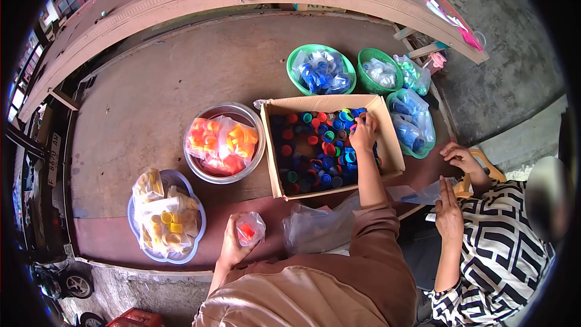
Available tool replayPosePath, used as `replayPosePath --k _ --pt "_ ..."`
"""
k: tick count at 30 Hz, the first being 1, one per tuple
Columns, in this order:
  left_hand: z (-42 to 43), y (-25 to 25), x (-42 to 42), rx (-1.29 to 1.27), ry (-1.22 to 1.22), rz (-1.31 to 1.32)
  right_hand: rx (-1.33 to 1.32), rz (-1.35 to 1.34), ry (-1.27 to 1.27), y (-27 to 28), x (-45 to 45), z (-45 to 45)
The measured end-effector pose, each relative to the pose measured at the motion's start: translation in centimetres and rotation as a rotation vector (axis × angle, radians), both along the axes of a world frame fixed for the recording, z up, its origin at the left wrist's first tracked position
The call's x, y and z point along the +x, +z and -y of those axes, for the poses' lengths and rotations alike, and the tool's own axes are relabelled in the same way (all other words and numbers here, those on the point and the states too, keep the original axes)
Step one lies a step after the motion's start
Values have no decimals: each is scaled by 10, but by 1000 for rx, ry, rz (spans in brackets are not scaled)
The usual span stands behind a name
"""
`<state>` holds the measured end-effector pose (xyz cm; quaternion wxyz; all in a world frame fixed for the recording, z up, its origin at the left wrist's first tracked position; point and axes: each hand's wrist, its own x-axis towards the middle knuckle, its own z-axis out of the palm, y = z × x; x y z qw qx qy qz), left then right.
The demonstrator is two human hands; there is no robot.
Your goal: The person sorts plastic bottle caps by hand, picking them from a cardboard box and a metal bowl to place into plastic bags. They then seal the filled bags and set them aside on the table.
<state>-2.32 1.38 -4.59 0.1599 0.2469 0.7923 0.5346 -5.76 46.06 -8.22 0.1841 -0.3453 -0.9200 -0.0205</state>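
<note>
At the middle of the table, a cardboard box (pixel 387 130) holds loose bottle caps (pixel 327 180), mostly blue and red with some green. The right hand (pixel 364 133) reaches into its far right corner, fingers bent down among the caps; whether they pinch one I cannot tell. Near and left of the box, the left hand (pixel 233 239) grips a small clear bag (pixel 250 229) with something red inside, its count unclear through the film.

Left of the box, a metal bowl (pixel 261 145) carries bagged orange-red pieces; nearer left, a lavender basin (pixel 174 180) carries bagged yellow ones. Far and right stand green baskets (pixel 293 56) of bags, mostly blue, one whitish. Clear plastic (pixel 315 227) near the box is partly hidden by the sleeve (pixel 376 230). At right, a co-worker (pixel 493 236) is cut off by the dark rim.
</note>
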Motion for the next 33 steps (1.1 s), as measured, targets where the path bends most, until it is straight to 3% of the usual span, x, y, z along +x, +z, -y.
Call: replayPosePath --k 2,6,8,9,13,17,21,24,28,31,33 --pt "-1 0 -1 -1 6 11 206 10 51 12 -2 11" --pt "-1 -4 -4 -1 -10 2 -607 -25 608 11 -13 31" --pt "-1 -4 -4 -5 -15 -2 -341 196 675 9 -15 42" --pt "0 -3 -4 -9 -14 1 -120 196 653 2 -14 39" --pt "0 -5 -4 -16 5 15 -5 320 208 -3 -16 24" --pt "1 -9 -6 13 -7 46 26 154 322 -5 -14 27" --pt "0 -10 -7 15 -31 30 -90 256 637 -8 -24 38" --pt "1 -11 -7 33 -43 26 40 259 486 -18 -33 42" --pt "2 -8 -8 32 -57 -4 36 390 463 -14 -42 45" --pt "-1 -5 -7 19 -40 2 -8 296 515 -18 -41 39" --pt "-3 2 -5 21 -38 -7 -159 60 486 -10 -38 34"
